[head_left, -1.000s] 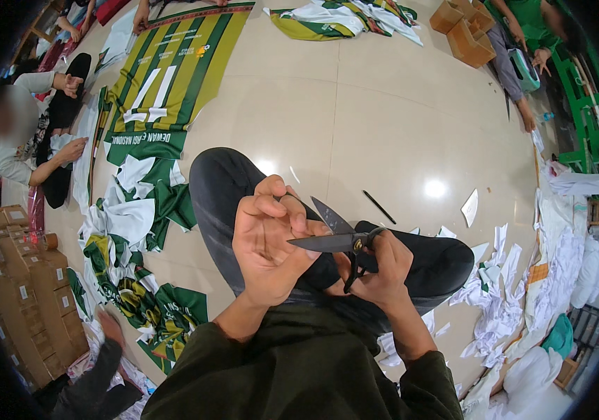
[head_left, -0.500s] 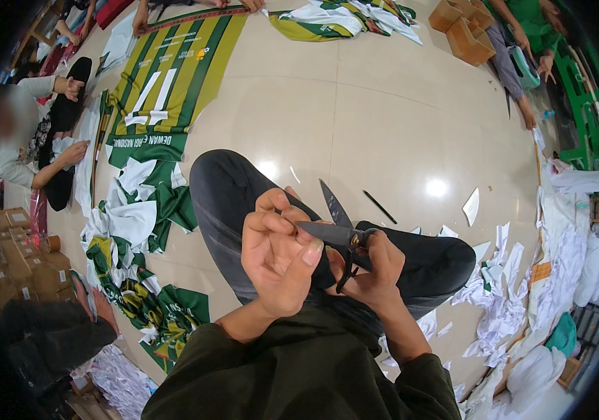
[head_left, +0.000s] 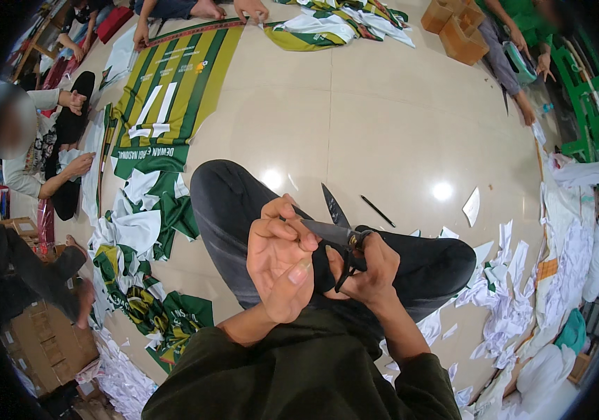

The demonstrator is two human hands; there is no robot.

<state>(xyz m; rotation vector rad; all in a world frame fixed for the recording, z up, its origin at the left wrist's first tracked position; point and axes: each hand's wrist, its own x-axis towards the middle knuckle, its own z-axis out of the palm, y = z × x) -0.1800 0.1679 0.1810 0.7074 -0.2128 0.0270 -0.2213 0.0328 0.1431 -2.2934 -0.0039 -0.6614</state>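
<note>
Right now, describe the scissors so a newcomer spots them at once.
Find the camera wearer's dark trousers, legs folded on the pale floor. Between the trouser legs, the right hand has the black scissors in its grip. Two spread blades set them apart from the slim, straight black stick on the floor just beyond.

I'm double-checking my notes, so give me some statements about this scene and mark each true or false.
1. The right hand holds the black scissors. True.
2. The scissors are fully closed. False; their blades stand apart.
3. The left hand is at one of the blades. True.
4. The thin black stick rests on a knee. False; it lies on the floor.
5. The green striped fabric is left of the stick. True.
</note>
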